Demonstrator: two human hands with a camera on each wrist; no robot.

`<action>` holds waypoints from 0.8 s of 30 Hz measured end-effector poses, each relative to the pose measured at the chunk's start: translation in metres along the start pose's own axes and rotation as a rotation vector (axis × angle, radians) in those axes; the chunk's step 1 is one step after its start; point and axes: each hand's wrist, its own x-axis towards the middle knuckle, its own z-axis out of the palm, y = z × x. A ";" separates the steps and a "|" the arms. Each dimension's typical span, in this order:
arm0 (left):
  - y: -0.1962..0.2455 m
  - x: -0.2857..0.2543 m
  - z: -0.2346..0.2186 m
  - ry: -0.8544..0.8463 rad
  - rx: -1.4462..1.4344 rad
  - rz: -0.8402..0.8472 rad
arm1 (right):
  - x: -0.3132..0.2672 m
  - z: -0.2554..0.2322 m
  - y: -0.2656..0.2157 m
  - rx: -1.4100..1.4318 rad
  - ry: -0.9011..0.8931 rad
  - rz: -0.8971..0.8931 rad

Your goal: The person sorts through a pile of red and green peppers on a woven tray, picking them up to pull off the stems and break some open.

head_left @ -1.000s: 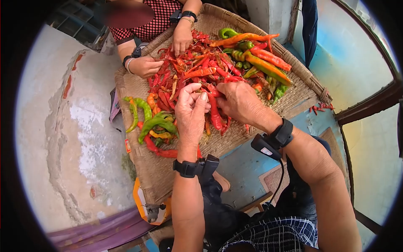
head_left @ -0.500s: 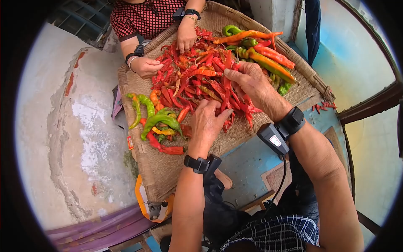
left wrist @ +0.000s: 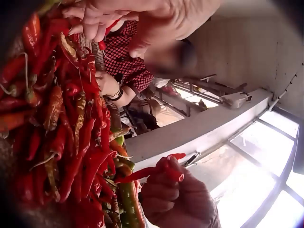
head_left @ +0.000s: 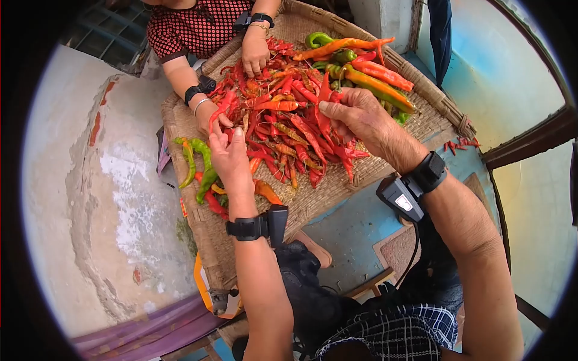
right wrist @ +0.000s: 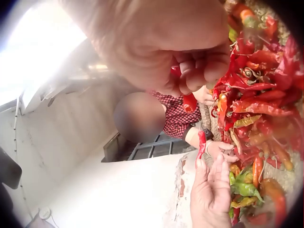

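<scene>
In the head view, my left hand is over the left side of the pile, pinching a slim red chili pepper that points away from me. The right wrist view also shows this chili pepper, upright between thumb and fingers. My right hand pinches red chili pepper between thumb and curled fingers at the right of the pile; the left wrist view shows red flesh sticking out on both sides of its grip. Beneath both hands spreads a heap of red chili peppers, some dried and wrinkled.
A woven tray bears the heap. Large orange and green peppers lie at its far right, curled green peppers at its left. Across it, another person's hands are at the pile. A few red chilies lie outside the tray.
My left hand has left the middle of the heap, moved left and now pinches a red chili pepper. The right hand has kept its pepper in nearly the same place.
</scene>
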 end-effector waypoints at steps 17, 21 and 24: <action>0.008 -0.014 0.009 -0.041 -0.215 0.001 | -0.010 0.011 0.004 -0.028 -0.022 0.047; 0.023 -0.020 0.002 -0.117 0.226 0.046 | -0.006 0.014 0.007 0.030 -0.078 0.134; 0.038 -0.046 0.025 -0.591 0.009 -0.110 | -0.005 0.020 0.007 0.073 -0.145 0.132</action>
